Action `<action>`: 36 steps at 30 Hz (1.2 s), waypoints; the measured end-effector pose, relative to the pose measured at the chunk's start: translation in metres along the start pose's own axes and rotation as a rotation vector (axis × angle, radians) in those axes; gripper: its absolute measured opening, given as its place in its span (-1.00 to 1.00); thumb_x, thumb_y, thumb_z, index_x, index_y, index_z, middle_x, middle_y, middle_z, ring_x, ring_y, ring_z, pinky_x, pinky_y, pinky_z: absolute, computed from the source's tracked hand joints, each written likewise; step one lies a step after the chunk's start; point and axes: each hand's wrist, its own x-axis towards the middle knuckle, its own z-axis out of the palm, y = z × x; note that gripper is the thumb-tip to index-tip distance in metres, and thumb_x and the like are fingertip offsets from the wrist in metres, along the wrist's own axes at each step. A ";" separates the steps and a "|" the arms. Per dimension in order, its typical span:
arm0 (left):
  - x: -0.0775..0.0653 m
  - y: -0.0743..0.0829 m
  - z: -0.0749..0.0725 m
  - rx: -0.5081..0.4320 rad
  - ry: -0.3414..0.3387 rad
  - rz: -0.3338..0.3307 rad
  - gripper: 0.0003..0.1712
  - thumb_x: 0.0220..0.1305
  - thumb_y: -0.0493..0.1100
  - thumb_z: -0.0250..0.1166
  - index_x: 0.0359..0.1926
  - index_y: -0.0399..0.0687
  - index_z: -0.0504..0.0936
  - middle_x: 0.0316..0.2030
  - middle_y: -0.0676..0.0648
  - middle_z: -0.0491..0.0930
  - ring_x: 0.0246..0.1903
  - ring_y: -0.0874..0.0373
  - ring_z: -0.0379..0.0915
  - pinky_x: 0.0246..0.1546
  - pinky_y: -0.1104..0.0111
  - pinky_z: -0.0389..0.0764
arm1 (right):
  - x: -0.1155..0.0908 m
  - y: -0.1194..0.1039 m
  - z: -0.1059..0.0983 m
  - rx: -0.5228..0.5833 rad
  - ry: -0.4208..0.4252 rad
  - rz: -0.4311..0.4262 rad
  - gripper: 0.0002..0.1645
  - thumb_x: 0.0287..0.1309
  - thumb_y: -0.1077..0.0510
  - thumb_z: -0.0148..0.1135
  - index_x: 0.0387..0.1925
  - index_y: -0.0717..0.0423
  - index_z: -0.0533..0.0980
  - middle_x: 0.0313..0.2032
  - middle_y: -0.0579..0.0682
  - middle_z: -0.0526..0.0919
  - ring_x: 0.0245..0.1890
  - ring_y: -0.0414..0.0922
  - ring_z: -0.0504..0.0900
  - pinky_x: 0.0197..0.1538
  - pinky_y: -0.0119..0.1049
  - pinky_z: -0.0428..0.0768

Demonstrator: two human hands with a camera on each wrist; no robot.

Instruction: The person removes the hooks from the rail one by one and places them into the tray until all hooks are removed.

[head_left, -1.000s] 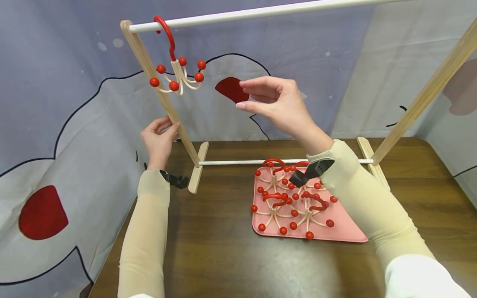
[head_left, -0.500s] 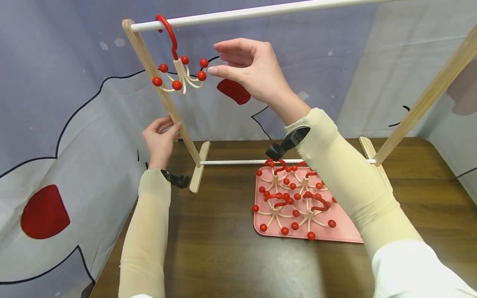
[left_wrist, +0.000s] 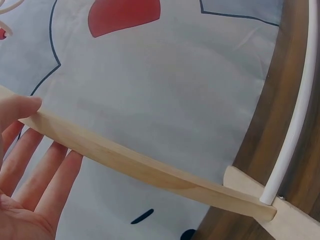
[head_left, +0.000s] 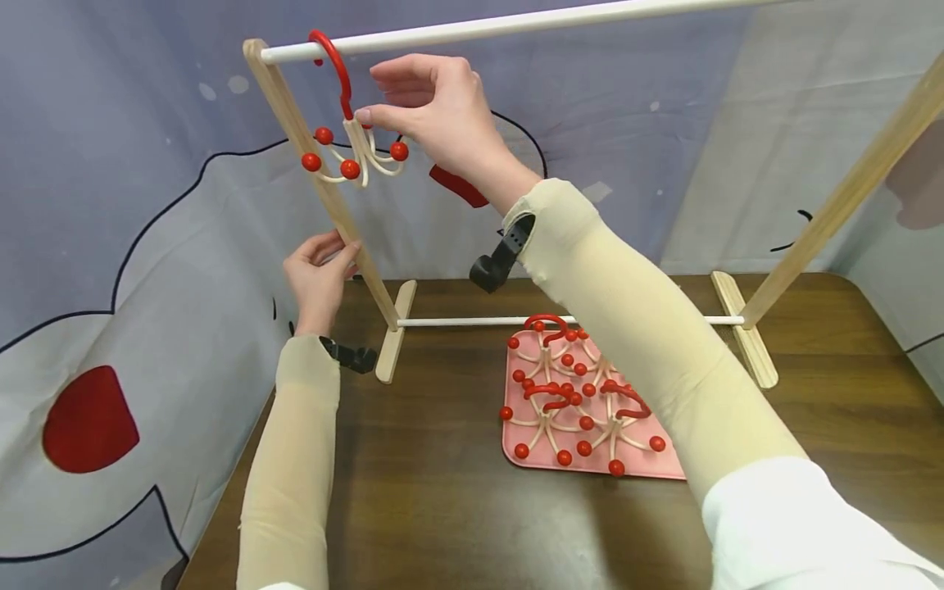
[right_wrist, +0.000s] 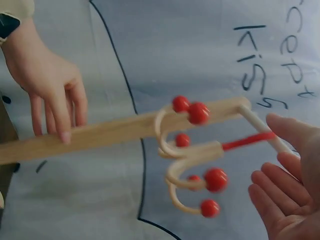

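Observation:
A hanger [head_left: 357, 141] with a red hook and several curved pale arms tipped with red balls hangs from the white top bar [head_left: 472, 31] at its left end. My right hand [head_left: 446, 111] is beside it, thumb at the base of the hook, fingers apart from the thumb; in the right wrist view the palm [right_wrist: 290, 210] shows nothing gripped. Whether the thumb touches the hook I cannot tell. Lower down, my left hand [head_left: 317, 274] pinches the left wooden post [head_left: 379, 292], thumb on one side and fingers on the other, as the left wrist view shows.
On the brown table [head_left: 435, 492] lies a pink tray [head_left: 649, 465] holding several more such hangers [head_left: 544, 416], partly behind my right sleeve. A white lower bar [head_left: 465, 322] joins the rack's feet. The right post [head_left: 833, 205] leans at the right. Printed cloth hangs behind.
My right hand has moved left and up to the hanging hanger, its thumb now in front of the hanger's stem. The left hand stays on the post.

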 end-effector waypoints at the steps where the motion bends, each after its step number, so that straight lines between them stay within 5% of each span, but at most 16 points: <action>1: 0.001 -0.002 0.000 0.002 0.003 0.002 -0.70 0.20 -0.27 0.53 -0.03 -0.19 0.77 -0.12 -0.12 0.75 -0.22 0.11 0.72 -0.24 0.31 0.77 | 0.002 0.001 0.004 0.009 0.010 0.002 -0.38 0.04 0.09 0.63 0.17 0.03 0.65 0.06 -0.16 0.70 0.01 -0.35 0.64 0.07 -0.57 0.54; 13: 0.006 -0.007 0.005 -0.017 0.014 0.000 -0.68 0.17 -0.26 0.55 -0.03 -0.18 0.77 -0.14 -0.13 0.75 -0.25 0.08 0.73 -0.29 0.32 0.77 | 0.023 -0.005 0.030 -0.052 0.102 0.117 -0.64 0.20 0.01 0.52 0.02 -0.04 0.74 -0.20 -0.19 0.77 -0.16 -0.25 0.70 -0.11 -0.49 0.57; 24: 0.002 -0.005 0.007 0.003 0.000 0.011 -0.70 0.18 -0.22 0.55 -0.05 -0.14 0.78 -0.14 -0.12 0.76 -0.24 0.07 0.72 -0.26 0.31 0.77 | 0.019 0.003 0.024 0.018 0.209 0.013 -0.79 0.24 0.07 0.48 -0.12 0.04 0.77 -0.27 -0.15 0.77 -0.23 -0.21 0.68 -0.20 -0.48 0.60; 36: 0.003 -0.003 0.009 -0.013 0.006 0.009 -0.70 0.17 -0.24 0.56 -0.06 -0.17 0.78 -0.16 -0.13 0.76 -0.26 0.10 0.72 -0.29 0.34 0.77 | 0.000 0.000 0.005 0.116 0.281 -0.139 -0.73 0.27 0.18 0.45 -0.04 0.20 0.71 -0.20 -0.01 0.76 -0.19 -0.16 0.67 -0.09 -0.48 0.62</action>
